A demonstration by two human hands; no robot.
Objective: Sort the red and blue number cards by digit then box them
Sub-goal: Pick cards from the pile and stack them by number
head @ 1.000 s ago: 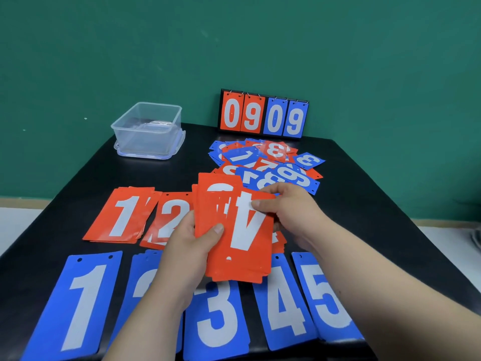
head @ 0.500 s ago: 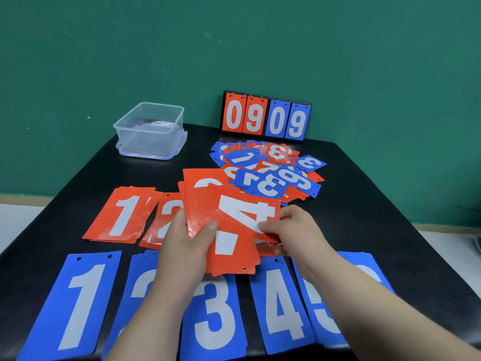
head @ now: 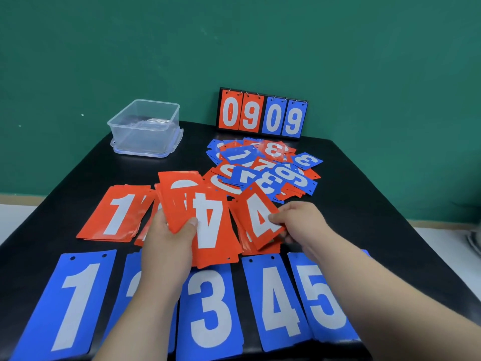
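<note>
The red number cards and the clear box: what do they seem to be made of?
The red number cards: probably thin glossy plastic or laminate; they reflect light and have punched holes. The clear box: transparent plastic, seemingly rigid; the black table shows through its walls.

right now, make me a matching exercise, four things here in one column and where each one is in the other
Things
1. box
2. scoreboard
3. red stack
4. single red 4

Places
A. held in the left hand
B. pinched in the right hand
C. back left of the table
D. standing at the table's back edge

Pairs: 1-C, 2-D, 3-A, 4-B
</note>
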